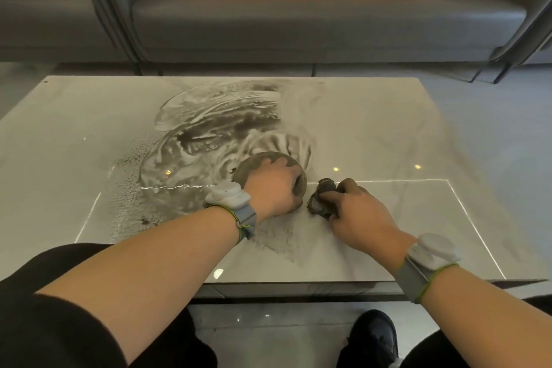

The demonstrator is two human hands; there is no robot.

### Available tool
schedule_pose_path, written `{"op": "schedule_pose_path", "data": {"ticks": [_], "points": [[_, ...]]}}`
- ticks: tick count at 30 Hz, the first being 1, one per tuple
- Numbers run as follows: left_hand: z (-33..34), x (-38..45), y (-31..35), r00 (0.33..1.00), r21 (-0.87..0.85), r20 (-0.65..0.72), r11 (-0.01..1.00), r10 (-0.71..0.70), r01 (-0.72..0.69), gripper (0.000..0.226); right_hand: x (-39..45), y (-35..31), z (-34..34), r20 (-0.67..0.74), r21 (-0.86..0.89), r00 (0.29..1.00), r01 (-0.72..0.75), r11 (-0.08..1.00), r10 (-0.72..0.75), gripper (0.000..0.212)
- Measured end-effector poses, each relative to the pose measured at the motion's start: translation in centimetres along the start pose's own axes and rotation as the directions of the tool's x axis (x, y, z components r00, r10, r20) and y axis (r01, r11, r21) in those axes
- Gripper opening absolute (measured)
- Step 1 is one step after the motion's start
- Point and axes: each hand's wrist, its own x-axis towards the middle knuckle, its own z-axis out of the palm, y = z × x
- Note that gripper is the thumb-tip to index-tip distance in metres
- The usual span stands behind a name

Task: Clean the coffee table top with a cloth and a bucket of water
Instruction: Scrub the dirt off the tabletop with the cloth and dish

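Lying bunched on the near middle of the coffee table (388,128), the cloth (324,199) is pinched by the right hand (363,218). A round dish (268,172) just beside is pressed under the left hand (276,188), fingers curled. Wet smears cover the centre; much seems left unwiped.

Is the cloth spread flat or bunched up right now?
Bunched up: the cloth is a dark wad under the right hand on the table.
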Motion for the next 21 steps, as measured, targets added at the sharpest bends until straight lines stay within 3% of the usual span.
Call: {"op": "schedule_pose_path", "data": {"ticks": [3,7,16,18,21], "points": [[-0.3,-0.1,0.0,1.0,-0.016,-0.014,1.0,0.013,-0.013,0.023,0.6,-0.2,0.0,0.014,-0.01,1.0,0.007,1.0,-0.007,0.046],[-0.7,0.0,-0.4,0.998,0.009,-0.047,0.999,0.051,-0.05,0.03,1.0,-0.1,0.0,0.015,-0.009,1.0,0.0,1.0,0.0,0.047],[-5.2,-0.6,-2.5,0.972,0.063,-0.227,0.995,-0.061,0.077,0.021,1.3,0.6,-0.6,0.068,0.119,0.998,-0.022,0.993,0.014,0.071],[-6.7,-0.5,-3.4,0.96,0.067,-0.27,0.994,-0.069,0.09,0.021,1.3,0.4,-0.3,0.026,0.137,0.998,-0.067,0.988,0.064,0.067],[-9.6,-1.1,-4.2,0.946,0.121,-0.317,0.986,-0.069,0.113,0.021,1.2,0.3,-0.8,0.012,0.25,0.985,-0.169,0.953,0.171,0.044]]}}
